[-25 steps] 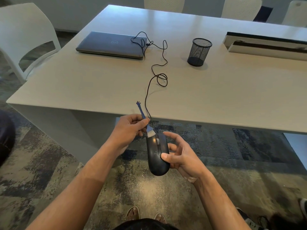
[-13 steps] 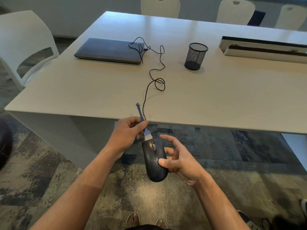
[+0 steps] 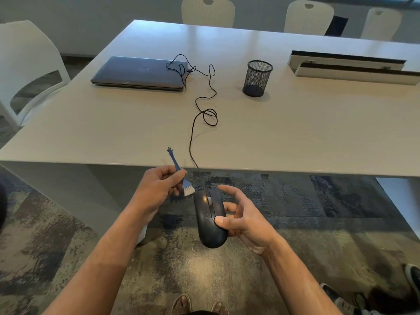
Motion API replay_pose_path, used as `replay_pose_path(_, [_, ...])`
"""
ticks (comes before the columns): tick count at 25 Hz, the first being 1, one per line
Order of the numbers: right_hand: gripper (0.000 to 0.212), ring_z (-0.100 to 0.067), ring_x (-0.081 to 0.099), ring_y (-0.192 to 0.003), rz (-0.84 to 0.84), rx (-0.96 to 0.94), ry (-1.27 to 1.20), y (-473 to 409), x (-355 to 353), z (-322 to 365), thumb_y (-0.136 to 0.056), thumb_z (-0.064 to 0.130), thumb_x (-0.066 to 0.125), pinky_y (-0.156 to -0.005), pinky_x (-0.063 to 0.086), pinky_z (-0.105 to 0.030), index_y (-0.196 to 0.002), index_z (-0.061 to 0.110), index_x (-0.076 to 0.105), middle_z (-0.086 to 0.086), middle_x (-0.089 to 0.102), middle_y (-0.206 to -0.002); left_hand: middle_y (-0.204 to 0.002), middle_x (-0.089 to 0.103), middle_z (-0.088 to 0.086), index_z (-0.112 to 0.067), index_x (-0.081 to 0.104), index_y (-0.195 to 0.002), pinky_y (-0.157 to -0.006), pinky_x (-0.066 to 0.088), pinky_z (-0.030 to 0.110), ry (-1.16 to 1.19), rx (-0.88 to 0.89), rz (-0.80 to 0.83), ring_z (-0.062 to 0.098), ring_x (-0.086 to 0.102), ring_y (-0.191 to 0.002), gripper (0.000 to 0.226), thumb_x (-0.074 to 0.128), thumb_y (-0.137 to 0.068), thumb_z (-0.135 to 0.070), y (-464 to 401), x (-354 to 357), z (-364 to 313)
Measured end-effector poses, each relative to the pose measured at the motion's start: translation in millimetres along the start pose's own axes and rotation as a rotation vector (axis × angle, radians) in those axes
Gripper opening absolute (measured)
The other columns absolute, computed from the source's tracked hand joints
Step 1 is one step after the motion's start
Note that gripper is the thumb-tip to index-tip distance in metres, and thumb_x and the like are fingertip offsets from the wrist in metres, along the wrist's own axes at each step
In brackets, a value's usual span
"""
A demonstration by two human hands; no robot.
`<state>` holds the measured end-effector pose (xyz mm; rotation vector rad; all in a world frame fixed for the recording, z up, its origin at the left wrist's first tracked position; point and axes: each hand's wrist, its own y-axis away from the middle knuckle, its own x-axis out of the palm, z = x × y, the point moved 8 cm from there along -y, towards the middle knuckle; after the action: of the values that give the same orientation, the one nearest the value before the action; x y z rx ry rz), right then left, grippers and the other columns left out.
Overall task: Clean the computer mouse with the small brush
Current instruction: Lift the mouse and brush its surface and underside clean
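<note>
Black wired computer mouse sits gripped in the right hand below the surface edge, cleaning apparently underway, while the left hand pinches the small blue brush beside its front.

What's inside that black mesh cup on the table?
Through the mesh of the cup nothing shows inside: no pens stick out the top, and the bottom just looks dark. Something small lying flat at the bottom would be hidden from here.
</note>
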<state>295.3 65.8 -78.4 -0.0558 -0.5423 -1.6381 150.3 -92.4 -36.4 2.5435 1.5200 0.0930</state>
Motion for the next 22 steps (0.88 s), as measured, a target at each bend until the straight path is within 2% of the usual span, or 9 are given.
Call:
replay_pose_path(3, [0.083,-0.03,0.074,-0.093,0.027,0.009,0.008,-0.3,5.3,-1.3,-0.071,0.004,0.085,-0.061,0.059,-0.035,-0.14,0.029,0.047,-0.016,0.072,-0.115,-0.069,0.068,0.002,-0.007,0.073,-0.092,-0.06,0.053,0.022,-0.001,0.072,-0.017,0.012,0.061,-0.063,0.012,0.065,-0.096,-0.016,1.0,13.7,-3.5])
replay_pose_path(8, [0.086,-0.031,0.074,-0.094,-0.036,-0.022,-0.07,-2.3,-1.1,1.6,-0.066,0.007,0.087,-0.07,0.06,-0.045,-0.14,0.026,0.047,-0.018,0.073,-0.115,-0.07,0.072,0.0,-0.016,0.073,-0.089,-0.062,0.056,0.02,0.014,0.199,-0.136,0.013,0.066,-0.063,0.01,0.066,-0.096,-0.017,11.8,13.0,-3.3])
replay_pose_path(14, [0.079,-0.033,0.074,-0.095,-0.062,-0.05,-0.121,-3.8,-1.6,2.2,-0.073,-0.003,0.079,-0.071,0.06,-0.046,-0.14,0.024,0.046,-0.019,0.073,-0.115,-0.068,0.071,0.003,-0.016,0.075,-0.088,-0.062,0.055,0.02,0.168,0.226,-0.234,0.014,0.067,-0.063,0.011,0.067,-0.095,-0.017,33.6,8.5,12.2])
replay_pose_path(17, [0.077,-0.033,0.074,-0.095,-0.088,-0.068,-0.147,-5.7,-3.6,6.3,-0.073,-0.002,0.078,-0.068,0.061,-0.046,-0.139,0.022,0.047,-0.018,0.074,-0.113,-0.069,0.07,0.004,-0.019,0.076,-0.087,-0.062,0.055,0.021,0.253,0.217,-0.215,0.016,0.066,-0.063,0.013,0.068,-0.088,-0.028,46.0,11.7,18.3])
replay_pose_path(22, [0.074,-0.033,0.075,-0.094,-0.115,-0.089,-0.21,-8.5,-5.8,12.7,-0.075,-0.003,0.074,-0.068,0.062,-0.042,-0.14,0.016,0.045,-0.022,0.074,-0.111,-0.07,0.069,0.003,-0.022,0.078,-0.088,-0.065,0.058,0.026,0.322,0.223,-0.186,0.015,0.066,-0.065,0.012,0.067,-0.087,-0.029,61.5,20.9,21.1])
